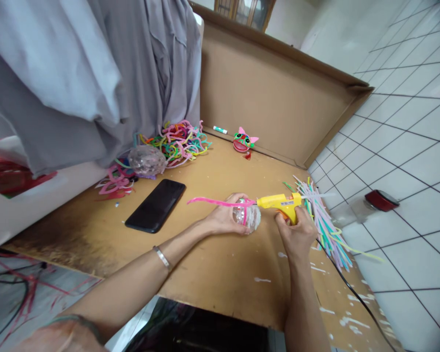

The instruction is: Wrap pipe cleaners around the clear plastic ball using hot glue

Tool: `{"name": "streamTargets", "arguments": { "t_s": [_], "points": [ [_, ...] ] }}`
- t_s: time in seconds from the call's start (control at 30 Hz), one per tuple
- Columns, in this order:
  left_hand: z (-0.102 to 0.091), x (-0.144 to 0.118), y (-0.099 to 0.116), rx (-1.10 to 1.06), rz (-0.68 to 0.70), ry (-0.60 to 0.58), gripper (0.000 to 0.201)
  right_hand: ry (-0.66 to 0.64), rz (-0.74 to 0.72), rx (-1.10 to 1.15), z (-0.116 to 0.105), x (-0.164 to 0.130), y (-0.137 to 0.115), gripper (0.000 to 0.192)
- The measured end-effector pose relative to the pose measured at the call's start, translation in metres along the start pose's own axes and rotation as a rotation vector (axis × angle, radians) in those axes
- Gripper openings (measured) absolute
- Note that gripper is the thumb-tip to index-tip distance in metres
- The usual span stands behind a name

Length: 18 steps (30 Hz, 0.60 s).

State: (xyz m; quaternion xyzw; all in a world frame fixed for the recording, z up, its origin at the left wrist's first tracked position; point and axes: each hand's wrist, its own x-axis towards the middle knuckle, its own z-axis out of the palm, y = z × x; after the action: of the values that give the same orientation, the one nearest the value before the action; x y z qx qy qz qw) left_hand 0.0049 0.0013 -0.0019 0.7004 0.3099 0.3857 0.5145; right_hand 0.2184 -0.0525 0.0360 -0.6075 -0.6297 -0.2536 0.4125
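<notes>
"What's on the far left?"

"Soft grey cloth (pixel 161 63) in loose folds, then a crinkled clear plastic lump (pixel 146 160). Nearer lies a flat, glossy black phone (pixel 156 205). Just beside the lump is a tangle of fuzzy, curly stems (pixel 183 144) in pink, yellow and green."

"And the left hand (pixel 225 217)?"

"Fingers and thumb are clamped around a clear, rounded plastic piece (pixel 254 220), held above the brown tabletop (pixel 212 274), near its middle. A fuzzy pink strip (pixel 205 200) crosses the piece and sticks out leftward."

"Further right?"

"A smooth yellow glue gun (pixel 271 201), its nozzle right at the strip; I can't tell whether they touch. The right hand (pixel 297 232) is wrapped around its handle. Beyond, a sheaf of straight pastel stems (pixel 328 230), then a see-through container with a dark red lid (pixel 381 200)."

"Any writing?"

"The gun's small pale label has print too tiny to read. Same for the white-and-teal tube (pixel 220 130) at the back."
</notes>
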Motion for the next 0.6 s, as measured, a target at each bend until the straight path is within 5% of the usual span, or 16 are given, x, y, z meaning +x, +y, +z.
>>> {"name": "streamTargets", "arguments": {
  "t_s": [0.6],
  "points": [
    [-0.0012, -0.0008, 0.0073, 0.075, 0.006, 0.050, 0.077, -0.042, 0.099, 0.051, 0.0029, 0.0007, -0.0001, 0.020]
  ]
}}
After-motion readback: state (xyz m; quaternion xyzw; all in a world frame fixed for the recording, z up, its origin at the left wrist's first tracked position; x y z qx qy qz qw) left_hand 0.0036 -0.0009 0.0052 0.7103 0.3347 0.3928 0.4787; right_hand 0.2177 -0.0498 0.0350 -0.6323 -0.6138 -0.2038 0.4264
